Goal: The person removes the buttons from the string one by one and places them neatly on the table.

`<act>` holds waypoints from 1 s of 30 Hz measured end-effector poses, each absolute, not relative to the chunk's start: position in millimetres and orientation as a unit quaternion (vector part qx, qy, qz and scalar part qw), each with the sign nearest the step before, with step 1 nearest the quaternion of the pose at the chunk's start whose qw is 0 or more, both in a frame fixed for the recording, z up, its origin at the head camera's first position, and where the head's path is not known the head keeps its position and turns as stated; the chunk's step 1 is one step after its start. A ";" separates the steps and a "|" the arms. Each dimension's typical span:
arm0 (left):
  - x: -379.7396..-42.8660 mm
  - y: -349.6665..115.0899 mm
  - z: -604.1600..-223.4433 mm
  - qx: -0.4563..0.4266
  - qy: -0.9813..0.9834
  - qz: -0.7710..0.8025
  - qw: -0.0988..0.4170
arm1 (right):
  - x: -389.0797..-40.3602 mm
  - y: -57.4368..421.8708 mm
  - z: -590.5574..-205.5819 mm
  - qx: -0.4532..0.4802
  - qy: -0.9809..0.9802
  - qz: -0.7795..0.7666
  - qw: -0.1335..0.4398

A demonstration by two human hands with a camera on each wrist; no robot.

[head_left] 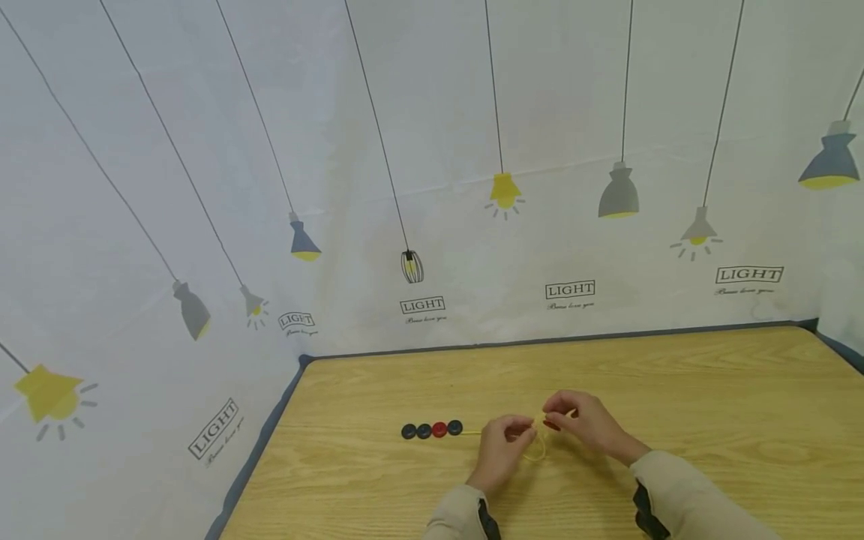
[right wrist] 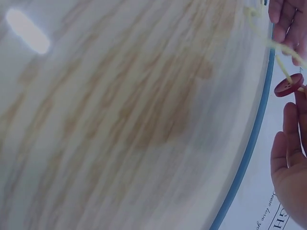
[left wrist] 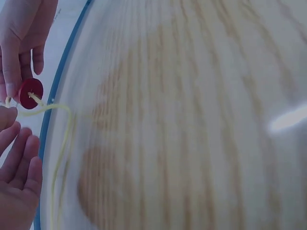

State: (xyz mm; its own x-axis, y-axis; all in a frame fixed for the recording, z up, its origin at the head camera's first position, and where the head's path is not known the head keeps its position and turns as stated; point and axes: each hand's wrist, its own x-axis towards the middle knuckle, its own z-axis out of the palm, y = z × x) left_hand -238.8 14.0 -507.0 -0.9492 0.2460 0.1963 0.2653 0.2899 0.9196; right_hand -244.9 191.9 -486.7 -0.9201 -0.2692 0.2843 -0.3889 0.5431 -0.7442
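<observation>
A red button [head_left: 551, 425] with a yellow cord [left wrist: 63, 143] through it hangs by the fingertips of my right hand [head_left: 587, 424]. That hand pinches the cord close to the button, its other fingers loosely bent. My left hand [head_left: 501, 450] grips the cord between thumb and forefinger, just left of the right hand. A small loop of cord droops between the hands. The exact fingertip contact is partly hidden at the edge of both wrist views. Left of the hands, dark buttons [head_left: 424, 431] and another red button [head_left: 439, 430] lie in a row at the cord's far end.
The wood-grain table [head_left: 351, 487] has a dark blue edge strip [head_left: 259, 450]. Behind it and on the left stands a white cloth backdrop [head_left: 459, 225] printed with hanging lamps. Glare spots the tabletop in both wrist views.
</observation>
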 end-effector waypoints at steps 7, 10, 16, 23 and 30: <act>-241.0 19.5 -507.2 -0.156 -0.796 -0.583 0.036 | -241.8 187.4 -484.0 0.196 -0.876 0.435 0.068; -240.6 21.1 -506.9 -0.158 -0.794 -0.586 0.037 | -242.1 185.5 -483.5 0.193 -0.877 0.436 0.062; -239.6 22.9 -505.7 -0.154 -0.795 -0.585 0.036 | -242.1 184.7 -485.2 0.197 -0.878 0.432 0.059; -238.3 23.7 -500.0 -0.142 -0.799 -0.583 0.021 | -240.7 186.4 -485.1 0.194 -0.879 0.432 0.063; -237.0 22.8 -496.0 -0.149 -0.791 -0.593 0.016 | -239.6 195.0 -488.3 0.189 -0.875 0.440 0.070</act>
State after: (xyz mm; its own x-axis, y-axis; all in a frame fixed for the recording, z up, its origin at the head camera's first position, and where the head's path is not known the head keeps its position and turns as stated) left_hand -237.0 22.8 -496.0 -0.9553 0.2165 0.2011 0.2537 0.2522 0.9338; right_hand -239.6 195.0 -488.3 -0.9188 -0.2694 0.2885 -0.3922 0.5406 -0.7443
